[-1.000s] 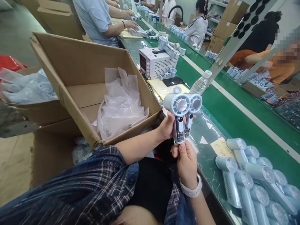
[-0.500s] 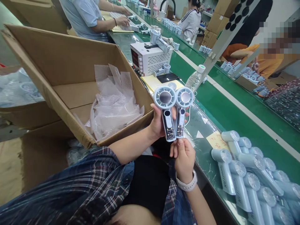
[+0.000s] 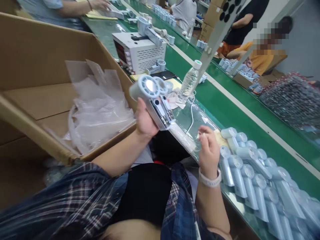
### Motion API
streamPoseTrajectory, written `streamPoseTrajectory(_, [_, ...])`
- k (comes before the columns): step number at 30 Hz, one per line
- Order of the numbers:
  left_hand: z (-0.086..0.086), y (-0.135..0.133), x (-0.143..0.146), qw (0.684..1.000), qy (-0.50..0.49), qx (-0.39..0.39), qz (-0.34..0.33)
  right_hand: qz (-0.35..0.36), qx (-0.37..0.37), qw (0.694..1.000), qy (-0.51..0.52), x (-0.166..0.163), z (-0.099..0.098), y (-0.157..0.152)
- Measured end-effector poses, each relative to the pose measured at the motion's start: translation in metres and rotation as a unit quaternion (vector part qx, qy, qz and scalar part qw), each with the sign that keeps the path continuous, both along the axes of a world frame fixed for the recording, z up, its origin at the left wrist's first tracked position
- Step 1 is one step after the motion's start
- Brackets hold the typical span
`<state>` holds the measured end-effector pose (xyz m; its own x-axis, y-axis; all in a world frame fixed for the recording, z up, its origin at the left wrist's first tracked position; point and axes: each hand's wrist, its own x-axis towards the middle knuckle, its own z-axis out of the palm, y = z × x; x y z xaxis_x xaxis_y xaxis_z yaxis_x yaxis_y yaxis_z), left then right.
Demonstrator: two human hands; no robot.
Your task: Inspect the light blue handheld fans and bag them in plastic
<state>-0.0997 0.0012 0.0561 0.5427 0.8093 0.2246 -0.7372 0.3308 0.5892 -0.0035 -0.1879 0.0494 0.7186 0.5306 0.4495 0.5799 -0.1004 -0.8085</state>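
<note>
My left hand (image 3: 143, 121) grips two pale blue hand-held fans (image 3: 153, 100) side by side, tilted so their round heads point up and to the left, in front of the cardboard box (image 3: 32, 63). My right hand (image 3: 208, 150) has come off the fans and hovers above the bench edge, fingers curled; whether it pinches a small pale scrap is unclear. Just right of it lies a heap of several finished pale blue fans (image 3: 252, 173) on the green bench.
The open box holds crumpled plastic bags (image 3: 96, 103). On the bench stand a white power supply (image 3: 140, 51), a water bottle (image 3: 188, 81) and a white cable (image 3: 192, 113). Other people work along the green conveyor (image 3: 237, 106) at the back and right.
My left hand swung the two fans left and tilted them. My right hand let go of their handles and moved right toward the heap. The view shifted down and right.
</note>
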Motion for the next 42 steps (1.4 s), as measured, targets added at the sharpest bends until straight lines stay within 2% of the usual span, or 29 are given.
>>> streamPoseTrajectory(2, [0.001, -0.001, -0.004, 0.999, 0.002, 0.033, 0.004, -0.134, -0.005, 0.986, -0.101, 0.014, 0.011, -0.001])
streamPoseTrajectory(3, [0.0, -0.004, -0.007, 0.998, 0.003, 0.063, -0.017, -0.148, 0.001, 0.982, -0.12, 0.016, 0.014, 0.001])
streamPoseTrajectory(4, [-0.001, -0.008, -0.011, 0.994, 0.004, 0.1, -0.047, -0.113, 0.012, 0.987, -0.112, 0.013, 0.016, 0.004])
streamPoseTrajectory(6, [-0.003, -0.016, -0.02, 0.977, 0.028, 0.175, -0.117, 0.054, 0.038, 0.998, -0.013, 0.001, 0.012, 0.011])
streamPoseTrajectory(7, [-0.005, -0.018, -0.024, 0.965, 0.053, 0.207, -0.154, 0.129, 0.048, 0.989, 0.056, -0.007, 0.007, 0.012])
streamPoseTrajectory(8, [-0.006, -0.02, -0.028, 0.95, 0.082, 0.232, -0.193, 0.172, 0.059, 0.976, 0.123, -0.015, 0.001, 0.011])
streamPoseTrajectory(10, [-0.01, -0.018, -0.032, 0.919, 0.136, 0.252, -0.27, 0.177, 0.079, 0.954, 0.227, -0.026, -0.012, 0.003])
streamPoseTrajectory(12, [-0.017, -0.016, -0.032, 0.912, 0.152, 0.22, -0.31, 0.16, 0.09, 0.937, 0.297, -0.029, -0.023, -0.011])
streamPoseTrajectory(15, [-0.028, -0.018, -0.026, 0.939, 0.132, 0.102, -0.302, 0.139, 0.118, 0.919, 0.351, -0.025, -0.033, -0.026])
streamPoseTrajectory(18, [-0.033, -0.028, -0.021, 0.939, 0.116, 0.036, -0.321, 0.1, 0.168, 0.906, 0.376, -0.024, -0.032, -0.027])
streamPoseTrajectory(21, [-0.031, -0.036, -0.021, 0.941, 0.108, 0.063, -0.315, 0.127, 0.179, 0.891, 0.396, -0.027, -0.025, -0.024])
streamPoseTrajectory(24, [-0.028, -0.037, -0.024, 0.945, 0.097, 0.088, -0.301, 0.155, 0.179, 0.89, 0.388, -0.032, -0.02, -0.024])
streamPoseTrajectory(29, [-0.027, -0.031, -0.028, 0.94, 0.093, 0.121, -0.307, 0.192, 0.129, 0.891, 0.39, -0.037, -0.016, -0.023])
streamPoseTrajectory(35, [-0.028, -0.028, -0.031, 0.932, 0.102, 0.143, -0.318, 0.169, 0.131, 0.898, 0.385, -0.039, -0.02, -0.017])
streamPoseTrajectory(38, [-0.03, -0.027, -0.032, 0.921, 0.113, 0.162, -0.336, 0.171, 0.117, 0.891, 0.405, -0.04, -0.02, -0.016])
streamPoseTrajectory(42, [-0.034, -0.027, -0.031, 0.922, 0.106, 0.177, -0.327, 0.18, 0.129, 0.88, 0.42, -0.041, -0.017, -0.015])
